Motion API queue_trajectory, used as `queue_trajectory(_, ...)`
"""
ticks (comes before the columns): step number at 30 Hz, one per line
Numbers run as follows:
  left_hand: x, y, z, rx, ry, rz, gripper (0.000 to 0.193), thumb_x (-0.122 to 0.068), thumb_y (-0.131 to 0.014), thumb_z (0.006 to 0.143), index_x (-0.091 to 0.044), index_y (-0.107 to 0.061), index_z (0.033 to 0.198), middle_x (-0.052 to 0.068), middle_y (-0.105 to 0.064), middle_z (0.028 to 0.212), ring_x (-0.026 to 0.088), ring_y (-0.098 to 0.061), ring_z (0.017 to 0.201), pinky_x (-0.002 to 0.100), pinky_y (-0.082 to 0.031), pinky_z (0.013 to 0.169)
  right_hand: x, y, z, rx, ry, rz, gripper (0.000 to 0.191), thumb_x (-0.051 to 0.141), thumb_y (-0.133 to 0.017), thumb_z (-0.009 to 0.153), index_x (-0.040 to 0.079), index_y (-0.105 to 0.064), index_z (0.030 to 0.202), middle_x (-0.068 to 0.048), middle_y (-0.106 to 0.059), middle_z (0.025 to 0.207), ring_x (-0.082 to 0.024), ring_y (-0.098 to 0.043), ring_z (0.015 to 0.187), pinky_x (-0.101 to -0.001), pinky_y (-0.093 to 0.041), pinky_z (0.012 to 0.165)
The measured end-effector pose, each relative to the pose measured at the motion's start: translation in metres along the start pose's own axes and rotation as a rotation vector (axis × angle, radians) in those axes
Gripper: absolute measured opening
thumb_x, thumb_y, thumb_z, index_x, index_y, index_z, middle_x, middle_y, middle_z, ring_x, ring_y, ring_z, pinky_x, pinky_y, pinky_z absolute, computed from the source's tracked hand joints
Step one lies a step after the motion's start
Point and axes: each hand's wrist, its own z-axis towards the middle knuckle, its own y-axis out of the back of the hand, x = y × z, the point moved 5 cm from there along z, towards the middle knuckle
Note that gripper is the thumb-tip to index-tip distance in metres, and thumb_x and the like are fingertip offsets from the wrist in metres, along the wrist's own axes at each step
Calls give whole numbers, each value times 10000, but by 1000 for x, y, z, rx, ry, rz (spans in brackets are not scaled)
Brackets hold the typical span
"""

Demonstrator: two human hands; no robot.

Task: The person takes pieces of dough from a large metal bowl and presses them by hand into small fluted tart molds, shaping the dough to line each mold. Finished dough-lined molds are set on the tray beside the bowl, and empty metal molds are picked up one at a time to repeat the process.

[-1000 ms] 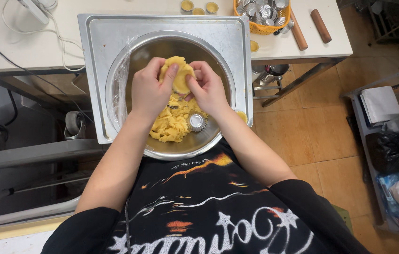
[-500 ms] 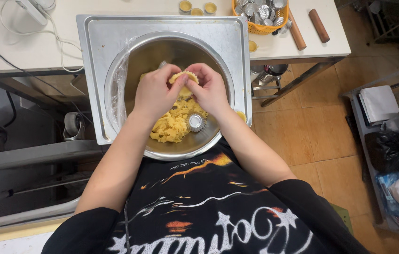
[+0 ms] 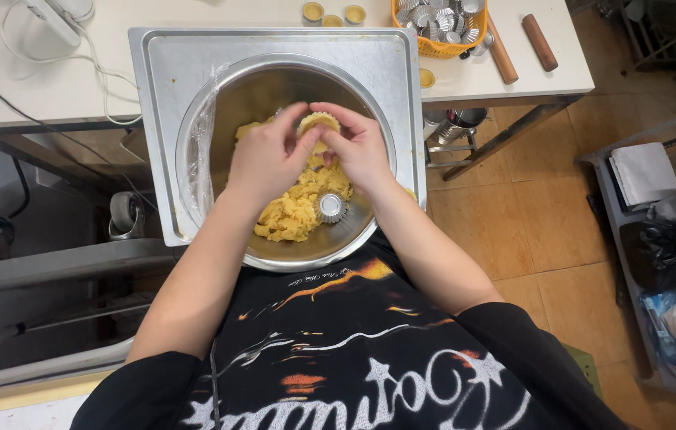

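A large steel mixing bowl [image 3: 218,119] sits in a square metal tray [image 3: 162,72] and holds crumbly yellow dough [image 3: 294,213]. Over the bowl, my left hand [image 3: 268,156] and my right hand [image 3: 358,147] meet, both pinching a small round tart mould filled with dough [image 3: 318,123]. An empty fluted metal tart mould [image 3: 331,207] lies in the bowl beside the dough heap. Clear plastic film hangs on the bowl's left rim.
An orange basket [image 3: 433,44] of several empty tart moulds stands at the back right of the white table. Filled moulds [image 3: 313,11] sit behind the tray. Two wooden rolling pins [image 3: 539,41] lie at right. A white appliance with cord [image 3: 55,16] is at back left.
Both hands have risen a little from the dough heap and drawn together. The lump of dough they pressed now sits as a round filled mould between the fingertips.
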Motion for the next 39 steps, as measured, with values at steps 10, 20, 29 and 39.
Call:
queue_trajectory(10, 6, 0, -3, -89, -68, -16, 247, -129, -646, 978, -17, -720, 1185, 156, -702, 744, 281, -721, 648, 381, -547, 620, 12, -16, -7, -34, 140, -392, 212, 167, -564, 1094, 35, -693, 1198, 10, -650, 673, -39, -605, 536, -220, -475, 481)
queue_trajectory(20, -1, 4, -5, -136, -148, 28, 162, -137, -656, 1008, -22, -724, 1100, 162, -680, 751, 321, -692, 663, 405, -524, 612, 6, -22, -10, -2, 121, -334, 223, 140, -577, 1079, 52, -662, 1266, 15, -658, 703, -33, -599, 552, -219, -472, 482)
queue_trajectory(29, 0, -1, -5, -136, -211, 234, 113, -140, -691, 984, -31, -719, 990, 182, -661, 689, 364, -676, 651, 463, -525, 622, -5, -14, -7, 35, 17, -234, 219, 140, -575, 1079, 36, -670, 1247, -2, -632, 661, -53, -590, 515, -225, -458, 457)
queue_trajectory(39, 3, 1, -9, -70, -233, 162, 193, -149, -682, 977, -51, -699, 1142, 162, -689, 730, 346, -690, 652, 444, -534, 598, 1, -13, -8, 59, -3, -297, 253, 149, -588, 1046, 51, -667, 1264, -1, -650, 700, -51, -601, 514, -217, -459, 450)
